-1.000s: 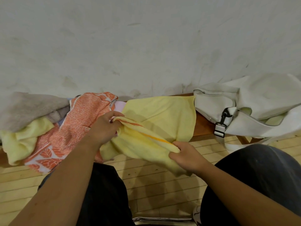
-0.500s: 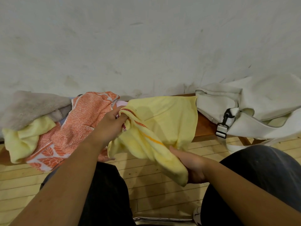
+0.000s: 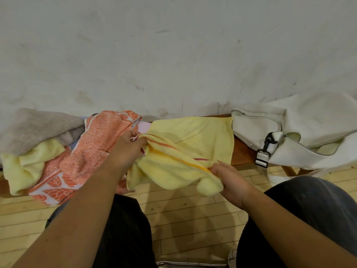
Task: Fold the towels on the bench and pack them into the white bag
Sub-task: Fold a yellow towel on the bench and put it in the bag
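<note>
A yellow towel with an orange stripe [image 3: 170, 167] is stretched between my hands in front of the bench. My left hand [image 3: 125, 149] grips its upper left corner. My right hand [image 3: 229, 176] holds the lower right end, where the cloth bunches under my fingers. Behind it a flat yellow cloth [image 3: 201, 136] lies spread on the wooden bench [image 3: 241, 153]. The white bag [image 3: 301, 138] sits on the bench at the right with its top open and something pale inside.
At the left of the bench lies a pile: an orange leaf-patterned towel [image 3: 92, 147], a grey towel [image 3: 36, 126] and a pale yellow towel [image 3: 27, 163]. A white wall rises right behind the bench. My knees and the wooden floor [image 3: 189, 215] are below.
My right hand has moved right and up along the striped towel's edge, pulling it tauter between my hands. My left hand has kept its grip on the corner.
</note>
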Tool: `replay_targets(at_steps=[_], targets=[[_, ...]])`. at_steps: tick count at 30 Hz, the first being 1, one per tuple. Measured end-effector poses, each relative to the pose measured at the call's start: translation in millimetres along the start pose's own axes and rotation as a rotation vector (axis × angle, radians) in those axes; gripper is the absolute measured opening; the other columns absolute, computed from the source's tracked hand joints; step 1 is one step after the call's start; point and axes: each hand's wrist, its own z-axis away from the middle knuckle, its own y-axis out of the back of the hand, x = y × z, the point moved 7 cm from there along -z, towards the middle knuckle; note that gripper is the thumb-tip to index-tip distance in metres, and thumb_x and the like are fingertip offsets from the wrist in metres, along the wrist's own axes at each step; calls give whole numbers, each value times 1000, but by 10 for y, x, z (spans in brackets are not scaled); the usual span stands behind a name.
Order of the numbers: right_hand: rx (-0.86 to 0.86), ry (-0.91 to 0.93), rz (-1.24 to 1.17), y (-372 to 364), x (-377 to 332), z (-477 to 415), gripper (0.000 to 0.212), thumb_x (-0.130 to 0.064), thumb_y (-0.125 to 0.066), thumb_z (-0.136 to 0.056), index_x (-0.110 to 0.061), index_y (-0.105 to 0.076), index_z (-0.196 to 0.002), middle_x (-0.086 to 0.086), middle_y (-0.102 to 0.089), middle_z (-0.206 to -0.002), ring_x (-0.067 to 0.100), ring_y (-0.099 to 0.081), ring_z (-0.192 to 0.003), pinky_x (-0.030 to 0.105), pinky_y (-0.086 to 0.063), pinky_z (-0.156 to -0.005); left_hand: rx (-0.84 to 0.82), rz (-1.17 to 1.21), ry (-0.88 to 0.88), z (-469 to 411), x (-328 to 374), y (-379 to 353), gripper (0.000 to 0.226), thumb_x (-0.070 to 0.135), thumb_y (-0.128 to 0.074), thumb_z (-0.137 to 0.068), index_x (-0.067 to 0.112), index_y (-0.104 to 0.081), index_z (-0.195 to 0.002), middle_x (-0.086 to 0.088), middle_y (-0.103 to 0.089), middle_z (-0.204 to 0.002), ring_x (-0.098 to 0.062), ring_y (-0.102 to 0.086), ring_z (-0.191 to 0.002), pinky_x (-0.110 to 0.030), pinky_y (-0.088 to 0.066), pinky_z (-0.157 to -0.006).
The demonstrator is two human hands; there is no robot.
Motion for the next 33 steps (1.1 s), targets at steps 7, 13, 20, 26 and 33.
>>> replay_targets(at_steps=[7,13,20,26,33], targets=[[241,381,360,226,-404,55,31,-21,-69,-72,-8,-41,-70,15,-46,-76,24,-44,-78,43,-40,-75,88,-144,-14,-53,-54,74,8,19,-64,-90,17,-71,-93,-2,-71,-84,-19,-64,-73,-33,-52,-68],[329,412,247,324,-748,89,29,9,-59,-85,-20,-62,-88,-1,-73,-88,23,-63,-88,44,-48,-81,93,-218,-28,-71,-37,97,16,31,-78,-83,16,-73,-85,-4,-73,-80,-20,-66,-74,-32,-49,-64],[360,268,385,601,-1216,-93,27,-16,-79,-83,-25,-76,-109,1,-79,-100,27,-74,-95,50,-60,-89,76,-283,-172,-167,86,18,9,25,-63,-97,32,-69,-94,11,-71,-84,-5,-65,-78,-12,-48,-64],[484,258,939,765,-1312,-444,22,-35,-68,-94,-16,-78,-95,9,-77,-94,28,-71,-94,41,-56,-87,-17,-524,-174,-530,77,-176,19,30,-53,-100,19,-67,-105,-5,-71,-96,-25,-66,-90,-40,-52,-82],[434,389,1039,688,-1235,-632,27,-35,-59,-99,-12,-64,-87,8,-67,-78,26,-62,-77,37,-51,-72,-136,-405,-132,-778,104,-381,19,27,-45,-103,28,-64,-105,12,-62,-112,-5,-58,-103,-18,-41,-83]])
